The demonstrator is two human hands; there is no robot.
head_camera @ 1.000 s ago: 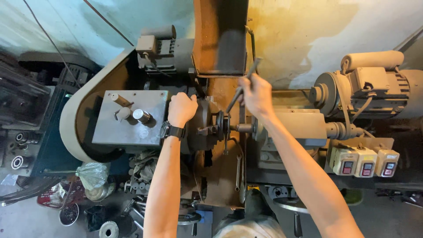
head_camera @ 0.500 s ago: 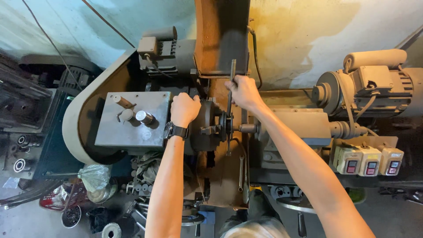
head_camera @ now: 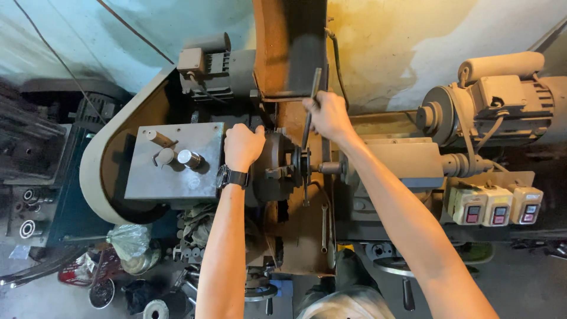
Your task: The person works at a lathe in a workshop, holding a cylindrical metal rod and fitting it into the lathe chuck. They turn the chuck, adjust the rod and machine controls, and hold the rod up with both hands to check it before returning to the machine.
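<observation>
We see our left hand (head_camera: 243, 146) closed into a fist around the rim of the round dark chuck (head_camera: 277, 168) of the lathe, a black watch (head_camera: 231, 176) on its wrist, while our right hand (head_camera: 328, 116) is clenched on the long metal handle (head_camera: 312, 100) of a wrench that stands nearly upright, its lower end running down to the face of the chuck just right of our left hand. The chuck sits at the middle of the machine, between the grey flat-topped headstock cover (head_camera: 177, 162) on the left, which carries short cylindrical knobs (head_camera: 189, 158), and the beige carriage block (head_camera: 407, 162) on the right; a short spindle (head_camera: 331, 168) sticks out between the chuck and that block. Above the chuck a rusty brown upright panel (head_camera: 289, 47) rises, with a grey motor box (head_camera: 207, 68) just left of it. A broad pale belt guard (head_camera: 94, 171) curves around the headstock. Far right we see a large electric motor (head_camera: 502, 106) and, below it, three pale switch boxes (head_camera: 496, 205) with red and dark buttons. Down at lower left, a clear plastic bag (head_camera: 130, 241) and metal scraps lie on the floor
</observation>
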